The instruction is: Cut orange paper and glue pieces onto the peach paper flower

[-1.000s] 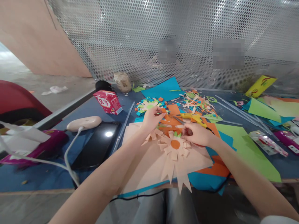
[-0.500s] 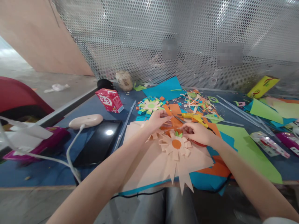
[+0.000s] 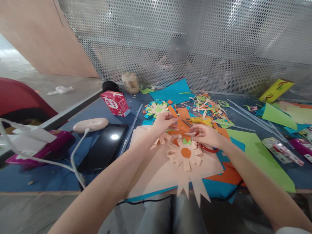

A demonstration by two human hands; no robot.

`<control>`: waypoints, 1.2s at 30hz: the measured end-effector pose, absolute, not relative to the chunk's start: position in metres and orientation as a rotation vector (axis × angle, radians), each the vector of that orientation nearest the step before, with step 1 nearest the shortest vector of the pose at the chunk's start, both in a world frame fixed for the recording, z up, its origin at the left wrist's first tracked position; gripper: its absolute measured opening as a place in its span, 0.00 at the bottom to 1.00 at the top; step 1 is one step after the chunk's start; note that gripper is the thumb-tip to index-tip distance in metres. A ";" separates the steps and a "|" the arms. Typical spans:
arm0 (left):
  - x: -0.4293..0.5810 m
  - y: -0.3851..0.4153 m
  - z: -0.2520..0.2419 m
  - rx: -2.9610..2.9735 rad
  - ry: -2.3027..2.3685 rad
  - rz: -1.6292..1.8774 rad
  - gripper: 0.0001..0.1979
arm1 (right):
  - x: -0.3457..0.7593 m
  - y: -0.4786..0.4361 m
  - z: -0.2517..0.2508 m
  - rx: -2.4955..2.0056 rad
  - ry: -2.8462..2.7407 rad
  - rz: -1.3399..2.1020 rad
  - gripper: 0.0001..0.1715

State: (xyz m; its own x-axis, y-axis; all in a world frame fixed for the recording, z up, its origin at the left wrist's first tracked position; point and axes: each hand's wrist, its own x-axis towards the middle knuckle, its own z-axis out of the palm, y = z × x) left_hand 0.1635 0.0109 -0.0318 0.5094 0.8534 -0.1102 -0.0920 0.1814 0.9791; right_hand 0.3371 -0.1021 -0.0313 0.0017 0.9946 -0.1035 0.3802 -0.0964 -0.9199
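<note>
My left hand point(image 3: 166, 123) is closed at the fingertips on an orange paper strip point(image 3: 173, 110), which sticks up past the fingers. My right hand point(image 3: 207, 135) has its fingers apart, just above a peach paper flower point(image 3: 177, 160) with an orange centre and a small green piece at its top. Two forked peach tails hang from this flower past the table edge. Red-handled scissors point(image 3: 210, 149) lie partly under my right hand. A yellow-handled tool point(image 3: 201, 120) is beyond the fingers. Another peach cut-out point(image 3: 162, 139) lies partly hidden beneath my left hand.
A green-and-white paper flower point(image 3: 157, 109) and a heap of paper scraps point(image 3: 207, 105) lie farther back. To the left are a red carton point(image 3: 115, 103), a black tablet point(image 3: 103, 148) and a white cabled device point(image 3: 90, 125). Perforated metal point(image 3: 146, 39) stands behind the table.
My right hand's fingers have spread and come away from the flower. The flower has shifted slightly right and toward me. The orange strip has risen a little with my left hand.
</note>
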 end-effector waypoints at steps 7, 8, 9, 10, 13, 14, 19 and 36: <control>0.164 0.011 -0.031 1.234 0.804 0.796 0.07 | 0.337 -0.101 -0.028 -1.495 -1.533 1.228 0.24; 0.164 0.011 -0.030 1.236 0.812 0.790 0.06 | 0.337 -0.102 -0.026 -1.480 -1.543 1.233 0.24; 0.164 0.010 -0.030 1.237 0.820 0.785 0.06 | 0.337 -0.103 -0.025 -1.463 -1.558 1.232 0.24; 0.164 0.010 -0.029 1.239 0.824 0.781 0.06 | 0.337 -0.104 -0.023 -1.447 -1.584 1.230 0.24; 0.164 0.010 -0.028 1.240 0.808 0.787 0.05 | 0.340 -0.106 -0.021 -1.397 -1.686 1.267 0.29; 0.164 0.009 -0.028 1.241 0.802 0.790 0.06 | 0.340 -0.106 -0.021 -1.376 -1.701 1.283 0.30; 0.163 0.010 -0.029 1.257 0.806 0.794 0.07 | 0.341 -0.104 -0.022 -1.315 -1.586 1.166 0.31; 0.165 0.018 -0.031 1.246 0.914 0.960 0.05 | 0.337 -0.100 -0.024 -1.423 -1.246 1.181 0.30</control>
State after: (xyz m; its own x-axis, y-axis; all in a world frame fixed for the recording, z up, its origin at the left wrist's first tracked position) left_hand 0.1646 0.0177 -0.0306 0.3380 0.9404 -0.0367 -0.0827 0.0685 0.9942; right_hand 0.3374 -0.1003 -0.0237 0.0445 0.9937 -0.1030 0.1560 -0.1087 -0.9818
